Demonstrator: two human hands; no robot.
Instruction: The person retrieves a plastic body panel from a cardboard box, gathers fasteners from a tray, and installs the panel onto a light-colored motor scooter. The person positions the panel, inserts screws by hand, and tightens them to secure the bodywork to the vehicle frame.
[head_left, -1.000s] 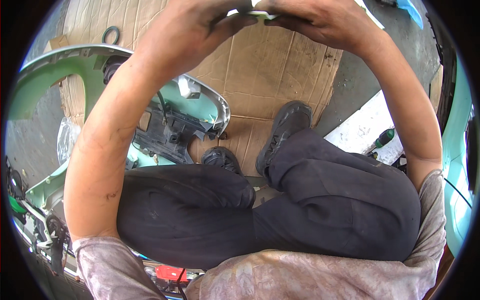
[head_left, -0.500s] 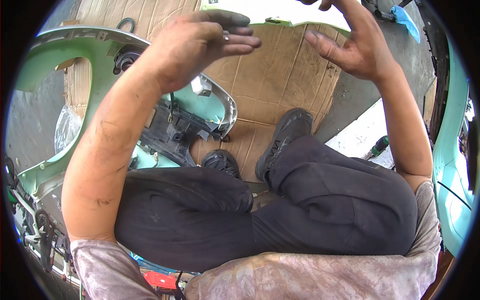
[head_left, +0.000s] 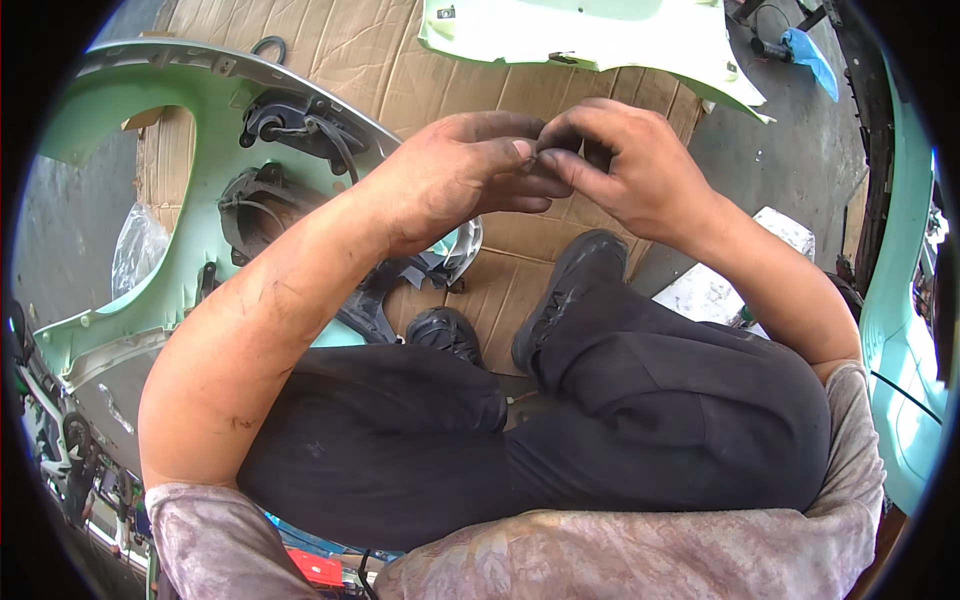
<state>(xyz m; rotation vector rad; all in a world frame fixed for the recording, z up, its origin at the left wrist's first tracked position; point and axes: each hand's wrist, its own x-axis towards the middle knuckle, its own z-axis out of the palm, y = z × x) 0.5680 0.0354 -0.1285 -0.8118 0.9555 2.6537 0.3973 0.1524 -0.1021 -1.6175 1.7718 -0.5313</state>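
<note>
My left hand [head_left: 462, 178] and my right hand [head_left: 632, 168] meet above my legs, their darkened fingertips touching or nearly so. Both are closed in a pinch, the left thumb against its fingers. Whatever lies between the fingertips is too small and dark to make out. Under my left forearm spreads a large pale green bumper-like shell [head_left: 190, 92], lying on its outer face. Fixed inside it are a black bracket-like fitting [head_left: 300, 118] and a dark round housing [head_left: 255, 210]. Part of the shell is hidden behind my arm.
Flattened cardboard [head_left: 400, 60] covers the floor ahead. A whitish-green panel [head_left: 580, 30] lies at the far edge. To the right are a white board [head_left: 700, 297], a blue cloth or glove [head_left: 810, 62] and another green panel [head_left: 895, 380]. A clear plastic bag [head_left: 138, 250] lies left.
My hands were apart, fingers spread and raised farther away. They have come together, lower and nearer to me, and closed at the fingertips.
</note>
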